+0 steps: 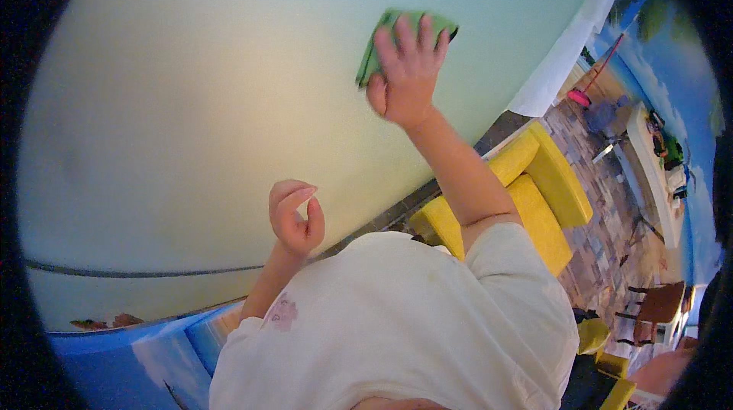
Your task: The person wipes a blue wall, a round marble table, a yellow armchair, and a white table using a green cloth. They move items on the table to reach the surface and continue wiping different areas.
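Observation:
My right hand (408, 69) lies over a folded green cloth (371, 49), fingers spread and thumb at the cloth's lower left. It holds the cloth against a broad, pale, smooth surface (229, 95), which looks like a wall or a large panel. The hand and cloth are slightly blurred. Lower and to the left, my left hand (295, 218) is raised in front of my chest. Its fingers are loosely curled, a gap shows between thumb and fingertips, and nothing is visible in it.
White sheeting (564, 60) edges the pale surface at the right. A yellow armchair (550, 204) stands beside my right arm on a patterned floor (607, 249). Farther right are a cluttered counter (647, 164), a brown chair (658, 302) and a pink broom (579, 97).

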{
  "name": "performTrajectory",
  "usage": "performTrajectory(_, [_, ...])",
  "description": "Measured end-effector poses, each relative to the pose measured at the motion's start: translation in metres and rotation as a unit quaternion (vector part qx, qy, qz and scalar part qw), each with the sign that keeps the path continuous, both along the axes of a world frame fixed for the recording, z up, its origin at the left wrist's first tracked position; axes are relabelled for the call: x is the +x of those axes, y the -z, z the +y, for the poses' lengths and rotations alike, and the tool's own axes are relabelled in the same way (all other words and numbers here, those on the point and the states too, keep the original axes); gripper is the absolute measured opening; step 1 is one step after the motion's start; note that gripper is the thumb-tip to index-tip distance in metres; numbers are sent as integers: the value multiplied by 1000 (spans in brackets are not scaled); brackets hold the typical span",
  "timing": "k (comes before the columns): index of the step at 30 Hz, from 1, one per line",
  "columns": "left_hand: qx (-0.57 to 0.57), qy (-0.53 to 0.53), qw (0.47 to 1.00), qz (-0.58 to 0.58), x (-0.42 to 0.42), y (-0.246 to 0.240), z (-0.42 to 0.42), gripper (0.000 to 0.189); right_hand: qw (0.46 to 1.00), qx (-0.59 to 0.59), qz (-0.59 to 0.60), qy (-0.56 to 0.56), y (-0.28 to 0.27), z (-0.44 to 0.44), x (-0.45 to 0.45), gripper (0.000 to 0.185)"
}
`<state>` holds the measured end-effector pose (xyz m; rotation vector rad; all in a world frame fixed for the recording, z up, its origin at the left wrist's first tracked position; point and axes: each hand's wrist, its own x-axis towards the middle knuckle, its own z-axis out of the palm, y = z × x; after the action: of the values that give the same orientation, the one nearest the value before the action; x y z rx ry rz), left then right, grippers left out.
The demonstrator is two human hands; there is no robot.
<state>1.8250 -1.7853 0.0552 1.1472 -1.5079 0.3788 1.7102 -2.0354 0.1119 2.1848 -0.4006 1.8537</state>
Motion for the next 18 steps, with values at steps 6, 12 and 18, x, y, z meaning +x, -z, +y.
performTrajectory(6, [16, -11, 999, -33, -26, -9, -39, 29, 997, 64, -25, 17, 18, -19, -15, 63])
performTrajectory(12, [25, -4, 997, -79, -56, -21, -82, 29, 989, 103, 106, -17, 213, -15, -48, 45])
performTrajectory(18, [35, -28, 995, -90, -75, -28, -109, 28, 996, 72, 43, -32, 106, -45, -44, 55])
